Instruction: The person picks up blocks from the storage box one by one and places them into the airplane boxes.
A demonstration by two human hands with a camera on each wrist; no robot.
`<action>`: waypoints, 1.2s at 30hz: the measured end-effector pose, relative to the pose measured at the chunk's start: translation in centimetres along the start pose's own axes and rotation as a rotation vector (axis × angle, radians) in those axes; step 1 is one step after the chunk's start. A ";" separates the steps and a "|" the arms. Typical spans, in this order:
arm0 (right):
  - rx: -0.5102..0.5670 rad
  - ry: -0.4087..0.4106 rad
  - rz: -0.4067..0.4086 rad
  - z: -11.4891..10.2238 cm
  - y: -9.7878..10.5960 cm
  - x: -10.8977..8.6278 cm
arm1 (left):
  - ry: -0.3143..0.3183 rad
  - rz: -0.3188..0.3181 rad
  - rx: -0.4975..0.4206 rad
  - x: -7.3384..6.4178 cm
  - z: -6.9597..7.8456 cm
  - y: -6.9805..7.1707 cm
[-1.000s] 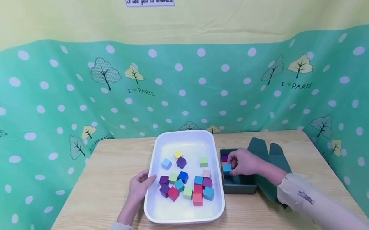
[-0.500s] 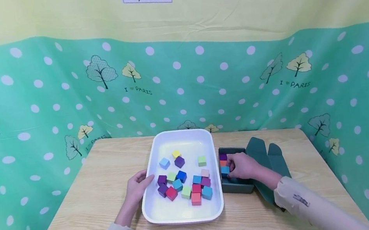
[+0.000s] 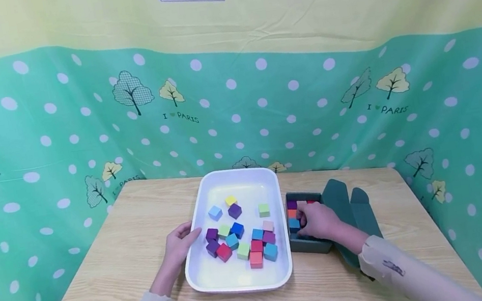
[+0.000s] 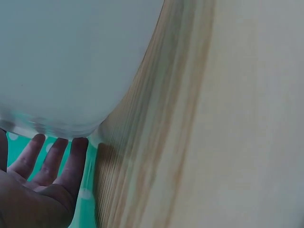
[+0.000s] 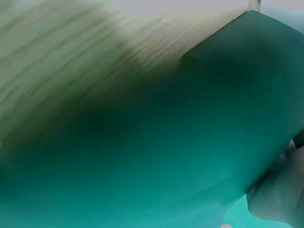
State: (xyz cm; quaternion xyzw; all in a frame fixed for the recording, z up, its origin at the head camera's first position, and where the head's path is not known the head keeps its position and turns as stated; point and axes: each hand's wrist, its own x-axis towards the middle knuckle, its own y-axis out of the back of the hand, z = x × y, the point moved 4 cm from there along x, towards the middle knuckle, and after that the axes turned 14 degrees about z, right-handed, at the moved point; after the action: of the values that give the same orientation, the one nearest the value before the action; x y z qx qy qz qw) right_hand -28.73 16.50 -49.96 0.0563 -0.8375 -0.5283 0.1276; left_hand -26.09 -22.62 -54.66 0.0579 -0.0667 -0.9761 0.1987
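Observation:
A white tray (image 3: 241, 281) stands on the table with several coloured cubes in it, among them a yellow cube (image 3: 231, 201) and a dark blue cube (image 3: 237, 230). My left hand (image 3: 178, 247) holds the tray's left rim, thumb over the edge; in the left wrist view its fingertips (image 4: 80, 142) meet the outer wall. My right hand (image 3: 320, 219) reaches into a dark green box (image 3: 312, 246), fingers curled right at a teal-blue cube (image 3: 294, 225). I cannot tell whether they pinch it. That cube lines up with an orange cube (image 3: 292, 213) and a purple cube (image 3: 292, 205).
The box's open lid (image 3: 343, 208) spreads to its right under my right forearm, filling much of the right wrist view. A red cube (image 3: 311, 204) shows at the box's far right. The wooden table (image 3: 123, 270) meets a green dotted cloth (image 3: 237, 120) at the back.
The teal-blue cube has settled lower in the box, in line with the orange one. My right hand has shifted slightly right and nearer, uncovering pink and red cubes. My left hand stays put.

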 end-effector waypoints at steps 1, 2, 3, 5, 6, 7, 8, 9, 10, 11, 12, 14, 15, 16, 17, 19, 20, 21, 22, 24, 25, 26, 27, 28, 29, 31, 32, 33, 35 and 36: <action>-0.002 0.019 0.002 -0.1 0.1 -0.2 | 0.000 0.002 0.000 0.0 0.0 0.0; -0.004 0.042 0.004 -0.1 0.2 -0.4 | 0.002 0.006 -0.001 0.0 0.0 0.0; -0.002 0.063 0.005 -0.1 0.3 -0.7 | 0.003 0.009 -0.003 0.0 0.0 0.0; -0.007 0.113 0.005 0.0 0.5 -1.2 | 0.002 0.011 0.000 0.0 0.0 0.0; -0.006 0.141 -0.001 0.2 0.5 -1.5 | 0.003 0.012 0.001 0.0 0.0 0.1; -0.009 0.162 -0.008 0.4 0.6 -1.7 | 0.001 0.012 0.004 0.0 0.0 0.1; -0.011 0.185 -0.015 0.6 0.8 -2.0 | 0.001 0.012 0.005 0.0 0.0 0.1; -0.014 0.205 -0.024 0.8 0.9 -2.2 | 0.000 0.011 0.007 0.1 0.1 0.1; -0.020 0.224 -0.034 0.9 1.0 -2.5 | 0.001 0.013 0.010 0.1 0.0 0.1; -0.023 0.244 -0.045 1.1 1.2 -2.7 | 0.000 0.013 0.010 0.1 0.0 0.1; -0.015 0.260 -0.053 1.0 1.5 -2.9 | -0.002 0.011 0.011 0.1 0.1 0.1; -0.007 0.281 -0.058 0.6 2.3 -3.0 | 0.002 0.009 0.014 0.2 0.0 0.2; 0.002 0.296 -0.052 0.1 2.8 -3.0 | 0.004 0.006 0.018 0.2 -0.1 0.1; 0.016 0.305 -0.043 -0.6 3.4 -2.8 | 0.007 0.004 0.020 0.2 -0.1 0.1; 0.031 0.312 -0.031 -1.3 4.0 -2.6 | 0.008 0.003 0.021 0.3 -0.2 0.1; 0.055 0.321 -0.009 -3.3 5.3 -1.8 | 0.013 0.003 0.024 0.3 -0.3 0.1; 0.064 0.323 -0.004 -4.4 5.8 -1.3 | 0.012 0.003 0.023 0.3 -0.4 0.0; 0.077 0.316 -0.009 -5.5 6.2 -0.8 | 0.012 0.004 0.026 0.3 -0.4 0.0; 0.080 0.314 -0.015 -6.7 6.5 0.0 | 0.012 0.009 0.025 0.4 -0.4 0.1; 0.083 0.314 -0.043 -9.1 6.4 1.7 | 0.010 0.016 0.022 0.5 -0.4 0.3; 0.084 0.317 -0.059 -10.3 6.1 2.5 | 0.010 0.018 0.020 0.5 -0.3 0.3; 0.086 0.321 -0.075 -11.4 5.8 3.4 | 0.008 0.018 0.015 0.5 -0.3 0.3; 0.085 0.327 -0.090 -12.5 5.5 4.2 | 0.008 0.015 0.010 0.5 -0.3 0.3; 0.069 0.347 -0.096 -13.6 5.0 5.1 | 0.011 0.016 0.004 0.5 -0.3 0.4; 0.059 0.361 -0.101 -14.6 4.4 6.0 | 0.012 0.016 -0.003 0.5 -0.3 0.4; 0.032 0.393 -0.108 -16.5 3.2 7.6 | 0.015 0.015 -0.017 0.5 -0.4 0.4; 0.014 0.399 -0.115 -17.3 2.5 8.4 | 0.018 0.013 -0.020 0.4 -0.5 0.3; -0.010 0.409 -0.122 -18.1 1.8 9.1 | 0.019 0.012 -0.026 0.3 -0.5 0.3; -0.039 0.420 -0.144 -19.2 0.1 10.5 | 0.018 0.011 -0.032 0.3 -0.5 0.2; -0.043 0.418 -0.168 -19.6 -0.8 11.1 | 0.015 0.009 -0.036 0.3 -0.5 0.1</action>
State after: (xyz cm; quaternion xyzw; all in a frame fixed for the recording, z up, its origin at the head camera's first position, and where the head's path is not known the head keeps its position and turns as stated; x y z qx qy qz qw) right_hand -34.09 -3.45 -40.91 0.2311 -0.7738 -0.5318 0.2552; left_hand -26.31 -22.87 -55.13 0.0612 -0.0479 -0.9757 0.2047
